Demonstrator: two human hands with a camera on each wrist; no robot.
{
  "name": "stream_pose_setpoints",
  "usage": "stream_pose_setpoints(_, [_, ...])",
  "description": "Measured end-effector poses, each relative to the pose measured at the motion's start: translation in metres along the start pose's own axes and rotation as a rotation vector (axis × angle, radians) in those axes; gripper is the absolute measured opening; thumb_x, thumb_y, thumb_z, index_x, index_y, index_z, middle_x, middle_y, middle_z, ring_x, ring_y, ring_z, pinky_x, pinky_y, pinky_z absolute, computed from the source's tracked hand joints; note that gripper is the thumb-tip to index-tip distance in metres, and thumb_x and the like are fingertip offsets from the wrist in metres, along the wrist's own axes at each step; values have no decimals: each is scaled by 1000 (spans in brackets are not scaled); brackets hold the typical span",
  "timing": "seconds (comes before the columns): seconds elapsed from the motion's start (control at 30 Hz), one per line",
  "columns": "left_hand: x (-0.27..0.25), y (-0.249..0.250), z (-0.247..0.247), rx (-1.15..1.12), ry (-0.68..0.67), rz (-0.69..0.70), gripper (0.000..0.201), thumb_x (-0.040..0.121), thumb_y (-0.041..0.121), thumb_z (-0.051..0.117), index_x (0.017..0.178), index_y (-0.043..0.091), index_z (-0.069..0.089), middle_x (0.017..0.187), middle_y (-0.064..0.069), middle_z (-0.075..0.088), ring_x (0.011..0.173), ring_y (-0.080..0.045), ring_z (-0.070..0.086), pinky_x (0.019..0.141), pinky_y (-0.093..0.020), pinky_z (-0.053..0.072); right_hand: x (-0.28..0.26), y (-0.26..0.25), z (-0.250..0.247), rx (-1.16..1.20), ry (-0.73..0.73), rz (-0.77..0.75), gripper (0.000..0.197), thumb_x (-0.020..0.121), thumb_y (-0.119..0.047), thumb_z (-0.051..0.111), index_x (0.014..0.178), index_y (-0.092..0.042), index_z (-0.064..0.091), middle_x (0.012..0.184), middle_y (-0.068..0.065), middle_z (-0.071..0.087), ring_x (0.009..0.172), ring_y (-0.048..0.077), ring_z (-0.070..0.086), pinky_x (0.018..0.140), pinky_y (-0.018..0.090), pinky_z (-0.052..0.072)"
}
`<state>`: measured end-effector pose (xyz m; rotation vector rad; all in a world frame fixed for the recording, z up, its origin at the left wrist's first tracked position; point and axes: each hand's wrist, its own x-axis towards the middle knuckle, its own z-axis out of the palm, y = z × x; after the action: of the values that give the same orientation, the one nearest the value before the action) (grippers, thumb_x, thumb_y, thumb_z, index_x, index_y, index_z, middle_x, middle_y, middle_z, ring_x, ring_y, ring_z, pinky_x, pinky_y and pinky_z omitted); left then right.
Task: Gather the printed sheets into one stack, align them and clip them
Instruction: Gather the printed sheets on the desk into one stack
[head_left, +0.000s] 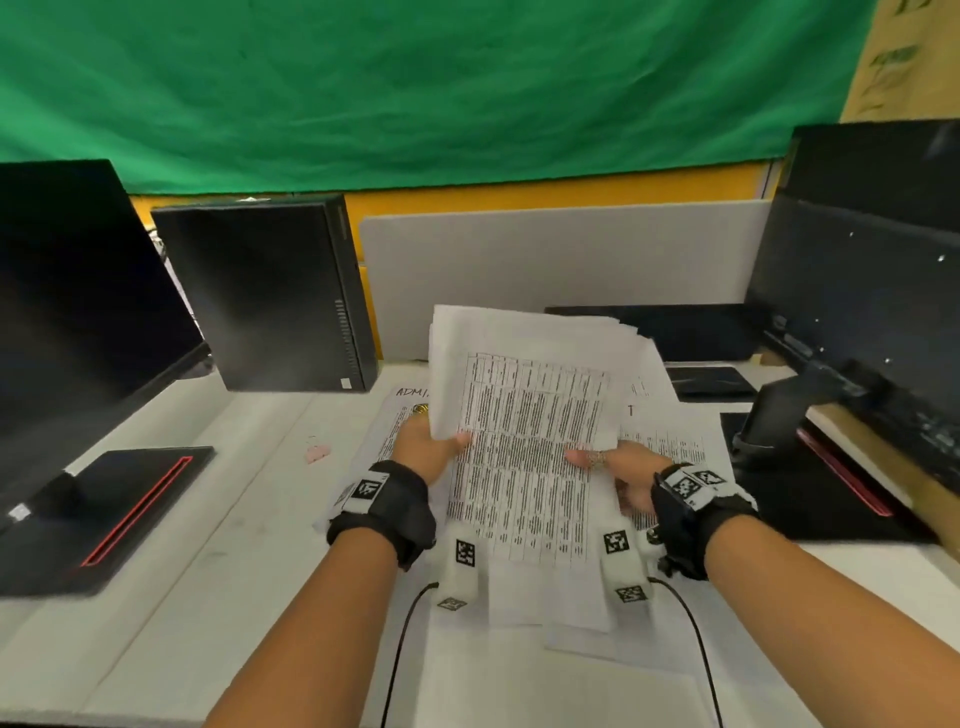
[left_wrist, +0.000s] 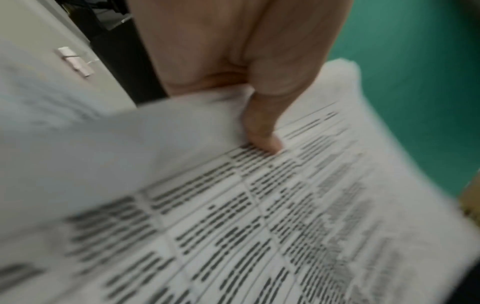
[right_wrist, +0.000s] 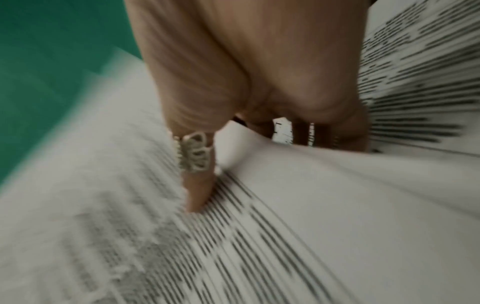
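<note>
A loose stack of printed sheets (head_left: 524, 441) covered in table text is lifted off the desk, its far edges fanned and uneven. My left hand (head_left: 426, 447) grips its left edge, thumb on top (left_wrist: 262, 131). My right hand (head_left: 618, 462), with a ring on the thumb (right_wrist: 194, 152), grips the right edge, thumb on the page and fingers underneath. More printed sheets (head_left: 675, 441) lie flat on the desk under and around the stack. A pink binder clip (head_left: 317, 452) sits on the desk left of my left hand. Both wrist views are blurred.
A black monitor (head_left: 78, 312) on a red-striped base (head_left: 119, 514) stands at the left, a black mini PC (head_left: 270, 296) behind it. Another monitor (head_left: 857, 291) and its arm (head_left: 789, 410) crowd the right. A grey divider panel (head_left: 561, 260) runs along the back.
</note>
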<state>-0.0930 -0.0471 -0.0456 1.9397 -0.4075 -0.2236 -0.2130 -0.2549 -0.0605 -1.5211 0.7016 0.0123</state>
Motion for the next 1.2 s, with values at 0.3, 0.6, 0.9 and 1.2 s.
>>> stream_pose_setpoints(0.3, [1, 87, 11, -221, 338, 437, 34, 83, 20, 65, 114, 12, 53, 101, 2, 64, 96, -17, 62, 82, -24, 51, -33, -86, -19, -113, 128, -628, 48, 80, -13, 66, 125, -12, 51, 112, -1, 61, 99, 14, 58, 86, 28, 46])
stream_pose_setpoints(0.6, [-19, 52, 39, -213, 137, 385, 45, 85, 19, 61, 123, 18, 38, 113, 4, 57, 99, -6, 58, 86, -12, 49, -36, -45, -40, -30, 0, -544, 47, 72, -11, 72, 110, -31, 53, 113, -6, 57, 104, 11, 53, 94, 31, 40])
stream_pose_setpoints(0.9, [-7, 56, 49, 134, 178, 332, 21, 97, 5, 35, 99, -9, 49, 76, 3, 48, 76, -17, 51, 68, -3, 44, -35, -52, -37, -4, 115, -515, 47, 81, -20, 64, 125, -14, 50, 111, -3, 59, 103, 14, 54, 90, 31, 39])
stream_pose_setpoints(1.2, [7, 12, 71, 839, -268, -246, 84, 80, 50, 58, 143, 8, 23, 151, -19, 24, 136, -37, 30, 113, -47, 30, -32, -50, -115, -240, 508, -246, 45, 85, -7, 60, 128, 1, 49, 132, 19, 54, 118, 34, 53, 94, 35, 42])
